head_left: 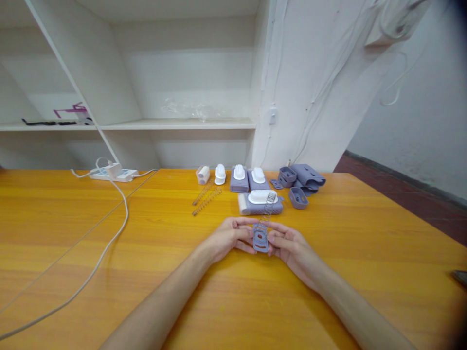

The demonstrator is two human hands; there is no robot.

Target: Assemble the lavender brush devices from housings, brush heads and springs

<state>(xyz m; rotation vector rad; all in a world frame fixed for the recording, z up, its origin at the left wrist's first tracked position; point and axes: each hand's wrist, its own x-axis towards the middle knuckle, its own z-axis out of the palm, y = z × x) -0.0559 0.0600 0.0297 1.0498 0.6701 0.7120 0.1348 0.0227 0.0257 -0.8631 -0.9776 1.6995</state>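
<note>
My left hand point(230, 236) and my right hand point(289, 243) meet over the middle of the orange table point(146, 253). Together they pinch a small lavender plastic piece point(260, 239) with an oval hole. A thin metal spring point(269, 206) rises from that piece, leaning away from me. Both hands have their fingers closed on the piece. Just beyond them lies a lavender block with a white oval cap point(260, 201).
Further back stand two more lavender blocks with white caps point(248, 179), two loose white caps point(211, 174), two springs point(206, 197) and several lavender shells point(301, 182). A white power strip point(113, 173) and its cable point(109, 238) lie left. Shelves stand behind.
</note>
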